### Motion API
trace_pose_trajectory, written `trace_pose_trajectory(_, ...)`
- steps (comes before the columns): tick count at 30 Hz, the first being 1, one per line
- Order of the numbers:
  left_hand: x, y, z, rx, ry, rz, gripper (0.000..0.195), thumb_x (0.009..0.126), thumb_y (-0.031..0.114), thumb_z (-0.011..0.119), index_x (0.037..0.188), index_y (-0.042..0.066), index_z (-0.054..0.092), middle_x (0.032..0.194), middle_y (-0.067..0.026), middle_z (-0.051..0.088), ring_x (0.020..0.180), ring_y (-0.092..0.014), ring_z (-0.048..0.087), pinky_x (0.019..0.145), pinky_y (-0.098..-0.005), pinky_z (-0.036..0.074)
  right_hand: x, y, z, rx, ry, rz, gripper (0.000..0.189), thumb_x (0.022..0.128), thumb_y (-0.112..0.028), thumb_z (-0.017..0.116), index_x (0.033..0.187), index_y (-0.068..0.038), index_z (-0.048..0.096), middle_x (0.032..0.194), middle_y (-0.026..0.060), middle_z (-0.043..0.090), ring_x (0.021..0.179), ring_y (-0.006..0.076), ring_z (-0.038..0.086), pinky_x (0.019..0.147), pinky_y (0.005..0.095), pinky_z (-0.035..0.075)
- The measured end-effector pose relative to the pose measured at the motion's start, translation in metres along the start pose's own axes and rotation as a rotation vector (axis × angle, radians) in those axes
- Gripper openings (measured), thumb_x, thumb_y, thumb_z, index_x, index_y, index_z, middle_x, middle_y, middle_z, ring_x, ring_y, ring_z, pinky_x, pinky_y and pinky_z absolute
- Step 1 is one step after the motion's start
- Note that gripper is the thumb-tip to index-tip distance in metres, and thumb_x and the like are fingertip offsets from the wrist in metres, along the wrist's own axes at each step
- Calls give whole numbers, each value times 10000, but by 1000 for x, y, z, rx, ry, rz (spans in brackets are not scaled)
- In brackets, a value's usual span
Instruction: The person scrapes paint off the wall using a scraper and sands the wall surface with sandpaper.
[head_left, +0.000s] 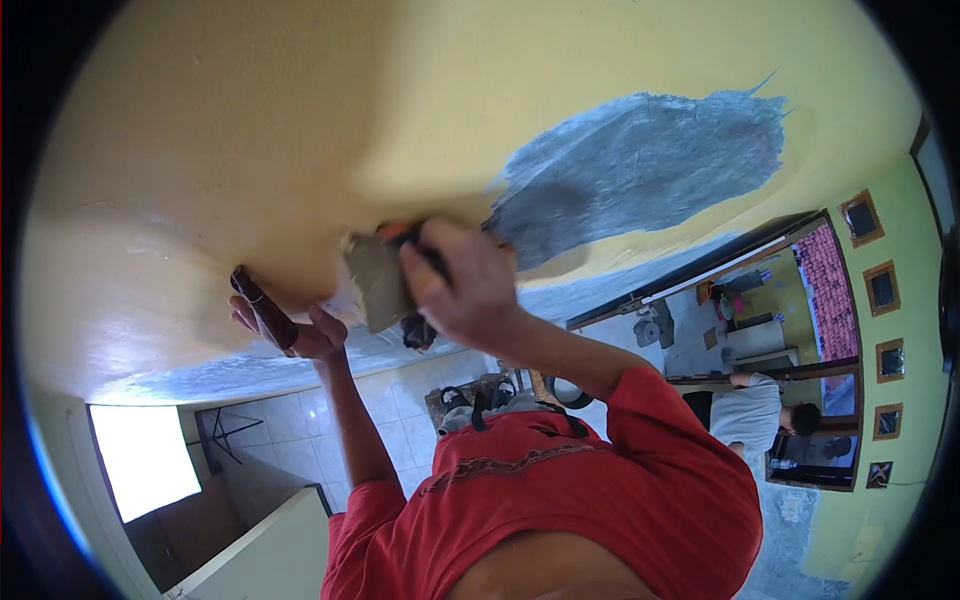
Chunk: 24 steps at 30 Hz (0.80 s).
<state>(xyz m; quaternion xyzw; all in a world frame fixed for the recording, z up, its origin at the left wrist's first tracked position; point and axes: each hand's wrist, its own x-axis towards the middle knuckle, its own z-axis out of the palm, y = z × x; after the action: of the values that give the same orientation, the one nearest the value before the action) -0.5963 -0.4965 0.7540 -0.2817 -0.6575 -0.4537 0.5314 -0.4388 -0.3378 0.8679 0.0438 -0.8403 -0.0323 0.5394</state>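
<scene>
My right hand (469, 285) is closed round the black and orange handle of a wide scraper (379, 281), whose flat face is coated greyish beige. The tool is held close to the yellow painted wall (300, 150). To its left, my left hand (300, 337) is raised near the wall, palm partly showing. A dark brown tube-like thing (266, 311) lies along its fingers; whether it is gripped or worn on a finger, I cannot tell. A bare grey patch (652, 165) with ragged edges shows on the wall, right of my right hand.
Below me are a tiled floor (375, 420) and a small dark platform under my feet. A person in a grey shirt (746, 412) is by the doorway at right. Small framed openings (862, 219) line the green wall. A partition (255, 540) stands at lower left, near a bright opening.
</scene>
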Motion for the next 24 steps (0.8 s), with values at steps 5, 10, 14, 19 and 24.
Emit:
trace_pose_trajectory(5,-36,-8,-51,125,-27,-222,591,989,258,538,1371,-163,380,1368,-343,457,1278,-456,446,1092,-479,313,-36,-18,17,155,-121,-25,318,738,-148,680,1041,-80,611,1032,86,581,846,259,601,697,383,494)
trace_pose_trajectory(10,-64,7,-114,204,-178,-286,573,992,227,529,1425,-112,370,1445,-289,436,1337,-424,430,1113,-461,313,-35,-7,4,261,-209,75,294,729,-116,686,1010,-48,630,1016,93,589,830,266,605,674,365,494)
trace_pose_trajectory(14,-73,33,-129,202,-243,-331,580,996,235,512,1435,-111,357,1462,-286,418,1356,-411,415,1128,-454,295,3,17,-18,220,-12,39,273,720,-135,663,978,-53,628,997,81,605,809,239,602,643,364,495)
trace_pose_trajectory(19,-64,56,-114,147,-257,-324,518,991,228,489,1412,-68,423,1451,-293,428,1359,-443,410,1129,-519,303,46,86,-64,-10,265,-34,322,753,-218,763,963,-16,626,1000,139,616,807,260,619,670,355,514)
trace_pose_trajectory(24,-35,72,-93,134,-273,-120,507,962,200,487,1400,-52,446,1395,-242,502,1348,-455,420,1119,-591,285,43,141,-107,23,604,284,425,817,-85,768,1160,29,544,1031,125,619,876,190,628,742,295,527)
